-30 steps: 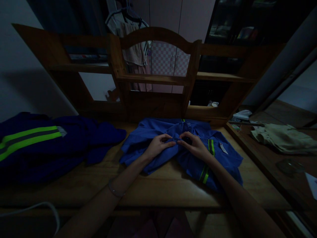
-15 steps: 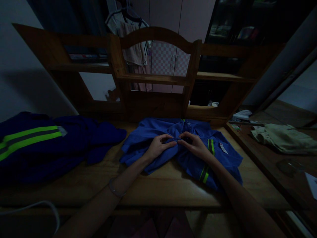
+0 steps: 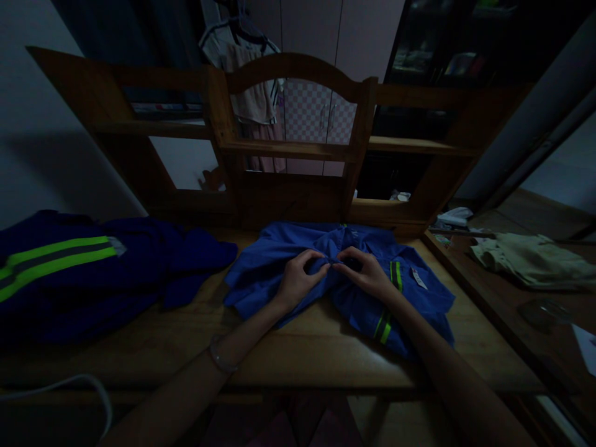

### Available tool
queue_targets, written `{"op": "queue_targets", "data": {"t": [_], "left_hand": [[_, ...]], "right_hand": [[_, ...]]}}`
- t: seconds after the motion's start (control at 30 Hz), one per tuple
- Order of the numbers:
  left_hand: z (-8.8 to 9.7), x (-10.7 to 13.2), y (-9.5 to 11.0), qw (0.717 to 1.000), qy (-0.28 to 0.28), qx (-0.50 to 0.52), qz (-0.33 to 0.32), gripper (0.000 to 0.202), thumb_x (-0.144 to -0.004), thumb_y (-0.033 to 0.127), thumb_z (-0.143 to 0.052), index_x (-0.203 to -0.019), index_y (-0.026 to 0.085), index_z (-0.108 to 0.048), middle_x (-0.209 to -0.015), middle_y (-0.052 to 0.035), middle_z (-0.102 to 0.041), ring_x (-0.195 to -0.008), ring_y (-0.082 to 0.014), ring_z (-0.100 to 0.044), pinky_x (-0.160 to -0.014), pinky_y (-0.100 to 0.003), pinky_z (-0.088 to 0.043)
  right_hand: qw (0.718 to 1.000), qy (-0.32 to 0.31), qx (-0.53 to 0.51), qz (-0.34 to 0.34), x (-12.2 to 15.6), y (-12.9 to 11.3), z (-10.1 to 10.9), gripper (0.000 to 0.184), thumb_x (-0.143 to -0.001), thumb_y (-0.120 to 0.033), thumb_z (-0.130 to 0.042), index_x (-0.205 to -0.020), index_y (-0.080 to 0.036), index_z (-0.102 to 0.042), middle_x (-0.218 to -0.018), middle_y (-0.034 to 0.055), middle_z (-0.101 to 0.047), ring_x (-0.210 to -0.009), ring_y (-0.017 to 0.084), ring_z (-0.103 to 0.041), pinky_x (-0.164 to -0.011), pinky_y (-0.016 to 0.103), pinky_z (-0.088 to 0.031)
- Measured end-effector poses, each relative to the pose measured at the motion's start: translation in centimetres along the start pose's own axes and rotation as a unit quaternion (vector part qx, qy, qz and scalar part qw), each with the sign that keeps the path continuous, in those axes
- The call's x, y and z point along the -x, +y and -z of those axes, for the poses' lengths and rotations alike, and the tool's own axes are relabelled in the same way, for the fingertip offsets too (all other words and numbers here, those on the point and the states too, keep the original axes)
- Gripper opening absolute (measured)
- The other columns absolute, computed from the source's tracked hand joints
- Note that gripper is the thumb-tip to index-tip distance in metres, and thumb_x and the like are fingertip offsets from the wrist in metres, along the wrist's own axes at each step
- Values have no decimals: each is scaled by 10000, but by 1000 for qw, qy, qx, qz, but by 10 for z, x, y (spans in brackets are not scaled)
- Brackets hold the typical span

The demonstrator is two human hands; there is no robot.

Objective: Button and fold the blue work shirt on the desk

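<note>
A blue work jacket [image 3: 270,267] with yellow-green and dark stripes and a small white tag lies crumpled on the wooden desk [image 3: 298,360]. Near its middle, my left hand [image 3: 302,276] pinches the cloth between thumb and fingers. My right hand [image 3: 365,273] pinches the same spot from the other side, its fingertips almost meeting the left ones. Whatever small part of the jacket sits between the fingertips is too dark to make out. A bracelet [image 3: 221,357] circles my left wrist.
A darker blue garment [image 3: 139,261] with yellow-green stripes lies at the left. Behind the desk rises a wooden shelf frame [image 3: 293,149]. On the brown surface at right are folded pale cloth [image 3: 535,261] and a glass dish [image 3: 544,310]. A white cable [image 3: 93,382] hangs at lower left.
Both hands keep their pinch on the jacket at nearly the same place. My left wrist and forearm have shifted slightly, and the left fingers have moved a little.
</note>
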State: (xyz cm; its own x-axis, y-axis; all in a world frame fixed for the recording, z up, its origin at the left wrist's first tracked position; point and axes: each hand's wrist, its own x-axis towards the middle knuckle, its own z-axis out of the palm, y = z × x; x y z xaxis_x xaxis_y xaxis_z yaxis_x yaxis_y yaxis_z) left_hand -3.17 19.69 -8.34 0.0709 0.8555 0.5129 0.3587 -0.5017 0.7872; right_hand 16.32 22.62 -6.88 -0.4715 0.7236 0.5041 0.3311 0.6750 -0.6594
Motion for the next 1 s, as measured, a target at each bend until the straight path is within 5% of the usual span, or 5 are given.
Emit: {"op": "queue_targets", "data": {"t": [0.43, 0.7, 1.0], "left_hand": [[6, -3, 1, 998, 1, -38, -52, 117, -794, 154, -568, -906, 181, -589, -892, 6, -616, -862, -133, -577, -808, -239, -430], [4, -1, 3, 996, -18, -48, -78, 107, -809, 166, -555, -910, 181, -588, -909, -9, -616, -883, -143, -578, -825, -248, -432], [10, -3, 14, 998, -35, -35, -26, 141, -847, 292, -531, -906, 184, -600, -880, -13, -637, -862, -160, -594, -805, -260, -444]], "right_hand": [[1000, 23, 7, 13, 0, -3, -7, 169, -878, -336, -657, -908, -179, -602, -869, 23, -589, -807, 187, -568, -729, 269, -427], [1000, 23, 0, 20, -1, -5, -7, 226, -893, -356, -629, -1046, -194, -590, -959, 33, -595, -881, 203, -568, -797, 285, -445], [998, 26, 61, -1, 0, -3, -3, 196, -922, -369, -558, -999, -190, -580, -925, 49, -602, -855, 218, -569, -769, 296, -448]]}}
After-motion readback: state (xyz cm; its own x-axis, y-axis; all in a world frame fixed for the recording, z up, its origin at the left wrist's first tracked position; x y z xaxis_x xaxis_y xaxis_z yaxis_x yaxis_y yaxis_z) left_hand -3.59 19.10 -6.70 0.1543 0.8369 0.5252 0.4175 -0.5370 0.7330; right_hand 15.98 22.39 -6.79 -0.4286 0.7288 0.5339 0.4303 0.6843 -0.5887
